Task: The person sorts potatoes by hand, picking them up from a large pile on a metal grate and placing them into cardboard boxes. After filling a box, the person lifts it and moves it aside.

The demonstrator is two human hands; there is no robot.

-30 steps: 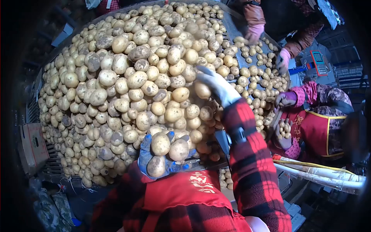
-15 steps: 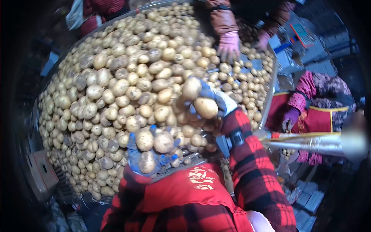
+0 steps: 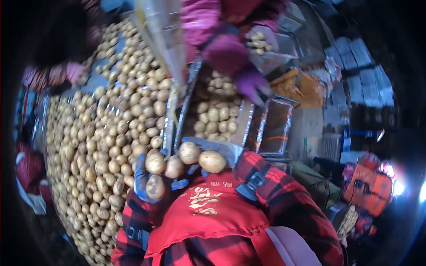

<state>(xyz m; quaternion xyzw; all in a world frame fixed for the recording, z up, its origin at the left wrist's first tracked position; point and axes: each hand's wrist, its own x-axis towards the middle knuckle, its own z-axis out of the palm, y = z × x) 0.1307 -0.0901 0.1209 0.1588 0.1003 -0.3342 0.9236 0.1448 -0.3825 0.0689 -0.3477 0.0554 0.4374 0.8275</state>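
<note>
My left hand (image 3: 143,179), in a blue-fingered glove, is curled round several potatoes (image 3: 155,187) in front of the red apron (image 3: 208,208). Beside it my right hand (image 3: 222,150), gloved in blue and grey, holds two potatoes (image 3: 212,162), one round and one longer. The two hands are close together, and their potatoes nearly touch. Just beyond them, smaller potatoes (image 3: 214,116) fill a narrow metal-edged compartment. To the left spreads a large heap of potatoes (image 3: 97,155).
A co-worker's purple-gloved hand (image 3: 252,86) is at the compartment's far right edge. Another person's pink glove (image 3: 76,73) reaches the heap at upper left. A plastic-wrapped post (image 3: 164,40) stands beyond the heap. An empty-looking metal frame (image 3: 274,126) lies to the right.
The view has swung to the right, towards the compartment. My right hand has come in from over the heap to beside my left hand. Both hands still hold potatoes.
</note>
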